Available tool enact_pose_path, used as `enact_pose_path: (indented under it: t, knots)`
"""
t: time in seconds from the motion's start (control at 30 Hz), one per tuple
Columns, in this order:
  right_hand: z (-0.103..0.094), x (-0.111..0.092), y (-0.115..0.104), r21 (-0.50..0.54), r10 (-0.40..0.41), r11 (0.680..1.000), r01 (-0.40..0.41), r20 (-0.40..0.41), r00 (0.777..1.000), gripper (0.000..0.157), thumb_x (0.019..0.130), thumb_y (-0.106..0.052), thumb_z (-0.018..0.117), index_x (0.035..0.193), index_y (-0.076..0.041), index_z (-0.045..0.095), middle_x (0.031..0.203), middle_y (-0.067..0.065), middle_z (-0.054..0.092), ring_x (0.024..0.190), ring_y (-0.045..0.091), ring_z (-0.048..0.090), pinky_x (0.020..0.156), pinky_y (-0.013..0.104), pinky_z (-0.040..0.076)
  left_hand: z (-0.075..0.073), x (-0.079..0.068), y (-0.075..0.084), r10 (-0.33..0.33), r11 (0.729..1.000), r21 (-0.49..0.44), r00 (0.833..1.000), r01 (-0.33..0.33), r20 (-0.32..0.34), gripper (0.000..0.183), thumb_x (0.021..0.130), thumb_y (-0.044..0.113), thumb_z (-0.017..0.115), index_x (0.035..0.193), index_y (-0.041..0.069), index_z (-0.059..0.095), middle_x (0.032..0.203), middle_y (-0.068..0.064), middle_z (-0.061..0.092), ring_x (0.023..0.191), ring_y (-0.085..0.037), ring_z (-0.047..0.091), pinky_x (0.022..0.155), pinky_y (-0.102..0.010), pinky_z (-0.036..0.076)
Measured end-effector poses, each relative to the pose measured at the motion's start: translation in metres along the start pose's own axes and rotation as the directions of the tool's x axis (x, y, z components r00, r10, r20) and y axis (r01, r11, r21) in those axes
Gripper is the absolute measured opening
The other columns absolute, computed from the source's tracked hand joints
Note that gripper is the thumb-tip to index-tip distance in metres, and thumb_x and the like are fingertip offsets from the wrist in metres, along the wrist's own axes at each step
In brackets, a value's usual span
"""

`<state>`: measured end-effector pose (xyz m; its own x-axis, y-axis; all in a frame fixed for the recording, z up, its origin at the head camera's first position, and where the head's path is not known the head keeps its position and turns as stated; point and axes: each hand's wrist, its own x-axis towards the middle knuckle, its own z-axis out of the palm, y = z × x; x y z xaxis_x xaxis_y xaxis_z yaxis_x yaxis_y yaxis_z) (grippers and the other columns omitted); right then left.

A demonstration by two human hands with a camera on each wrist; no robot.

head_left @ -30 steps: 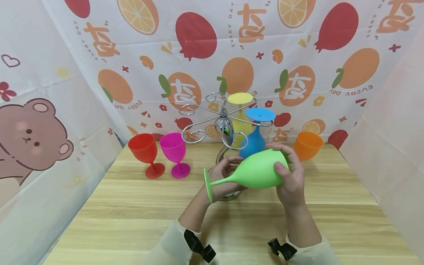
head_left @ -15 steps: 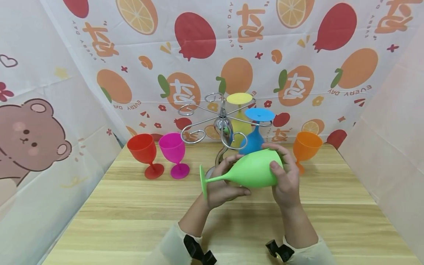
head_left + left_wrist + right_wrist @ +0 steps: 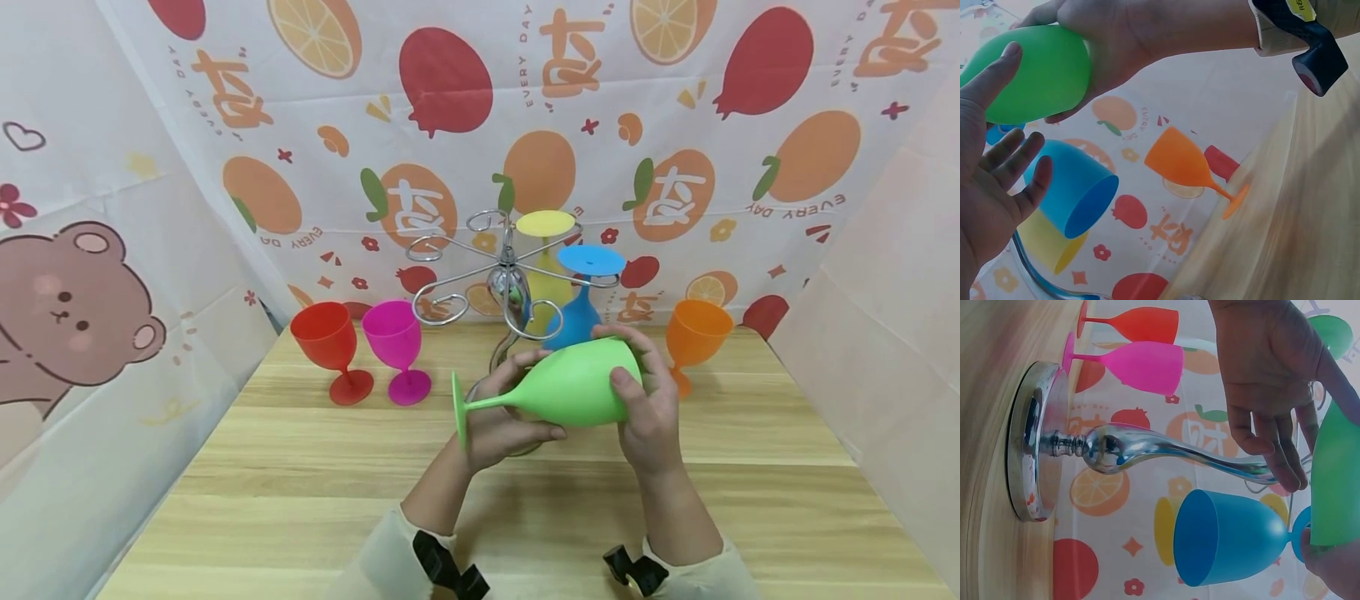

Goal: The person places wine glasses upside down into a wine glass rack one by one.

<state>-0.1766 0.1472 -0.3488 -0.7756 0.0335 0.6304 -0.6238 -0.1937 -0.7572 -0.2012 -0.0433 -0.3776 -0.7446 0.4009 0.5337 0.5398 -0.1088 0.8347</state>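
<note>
A green goblet (image 3: 577, 383) is held on its side above the table, foot to the left and rim to the right. My right hand (image 3: 652, 417) grips its bowl near the rim, the thumb on the near side. Beneath the stem and the bowl's narrow end lies my left hand (image 3: 498, 437), its fingers loosely extended rather than wrapped round it. In the left wrist view the left hand (image 3: 988, 178) shows spread fingers, with the thumb against the green bowl (image 3: 1041, 75). The far fingertips of the right hand are partly hidden behind the goblet.
Behind the hands a chrome rack (image 3: 506, 267) with curled arms carries upside-down blue (image 3: 577, 321) and yellow (image 3: 546, 223) goblets. Red (image 3: 326, 337) and magenta (image 3: 395, 337) goblets stand upright at left, an orange one (image 3: 697, 333) at right. A printed cloth (image 3: 465, 175) backs the wooden table (image 3: 300, 500).
Both hands and the green goblet have shifted slightly left since a second ago. The left thumb now sticks out below the bowl. Over the last half second they barely move.
</note>
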Motion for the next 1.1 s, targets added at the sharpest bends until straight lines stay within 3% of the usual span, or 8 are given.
enact_pose_path:
  t: [0.2, 0.3, 0.43, 0.63, 0.8, 1.1]
  knots:
    - [-0.002, 0.000, 0.000, -0.041, -0.014, 0.999, 0.015, 0.026, 1.000, 0.042, 0.095, -0.007, 0.047, 0.135, 0.007, 0.045, 0.130, 0.015, 0.055, 0.118, 0.030, 0.049, 0.090, 0.030, 0.053, -0.004, 0.002, 0.000, 0.131, 0.991, -0.028, 0.991, -0.130, 0.014, 0.083, 0.075, 0.036, 0.083, 0.139, 0.000, 0.046, 0.135, -0.022, 0.055, 0.122, -0.024, 0.056, 0.098, -0.040, 0.053]
    - [-0.004, 0.000, 0.000, -0.084, 0.004, 0.996, -0.001, 0.043, 0.999, 0.041, 0.095, -0.010, 0.050, 0.133, 0.004, 0.049, 0.130, 0.014, 0.055, 0.117, 0.029, 0.050, 0.088, 0.030, 0.053, -0.007, 0.002, 0.001, 0.158, 0.987, -0.035, 0.987, -0.157, 0.024, 0.080, 0.077, 0.034, 0.083, 0.138, -0.002, 0.046, 0.135, -0.024, 0.053, 0.122, -0.021, 0.056, 0.099, -0.040, 0.053]
    - [-0.008, -0.001, 0.001, -0.129, 0.018, 0.992, -0.010, 0.061, 0.998, 0.042, 0.094, -0.016, 0.055, 0.132, 0.001, 0.053, 0.129, 0.014, 0.057, 0.116, 0.028, 0.051, 0.087, 0.029, 0.053, -0.009, 0.002, 0.003, 0.145, 0.988, -0.055, 0.989, -0.143, 0.032, 0.081, 0.077, 0.038, 0.082, 0.138, -0.002, 0.046, 0.136, -0.021, 0.052, 0.123, -0.020, 0.054, 0.099, -0.039, 0.052]
    - [-0.010, 0.000, 0.001, -0.105, 0.001, 0.994, 0.013, 0.127, 0.992, 0.044, 0.093, -0.019, 0.061, 0.130, 0.004, 0.054, 0.128, 0.013, 0.059, 0.115, 0.027, 0.053, 0.088, 0.030, 0.053, -0.014, 0.003, 0.006, 0.157, 0.978, -0.151, 0.986, -0.146, 0.060, 0.080, 0.078, 0.035, 0.083, 0.137, -0.004, 0.045, 0.138, -0.007, 0.052, 0.126, -0.022, 0.050, 0.100, -0.037, 0.052]
    - [-0.013, 0.001, 0.001, -0.094, -0.008, 0.995, 0.027, 0.196, 0.981, 0.045, 0.091, -0.017, 0.062, 0.130, 0.005, 0.054, 0.128, 0.012, 0.061, 0.116, 0.027, 0.053, 0.089, 0.031, 0.053, -0.017, 0.005, 0.009, 0.178, 0.973, -0.162, 0.981, -0.163, 0.083, 0.081, 0.078, 0.035, 0.083, 0.136, -0.007, 0.045, 0.138, -0.004, 0.053, 0.129, -0.027, 0.047, 0.101, -0.039, 0.051]
    - [-0.020, 0.002, 0.003, -0.076, -0.015, 0.996, 0.041, 0.316, 0.948, 0.050, 0.089, -0.016, 0.070, 0.131, 0.007, 0.055, 0.131, 0.011, 0.063, 0.119, 0.028, 0.055, 0.091, 0.032, 0.054, -0.023, 0.005, 0.010, 0.119, 0.976, -0.194, 0.987, -0.096, 0.111, 0.089, 0.076, 0.044, 0.081, 0.138, -0.006, 0.042, 0.139, 0.001, 0.051, 0.131, -0.022, 0.045, 0.102, -0.037, 0.050]
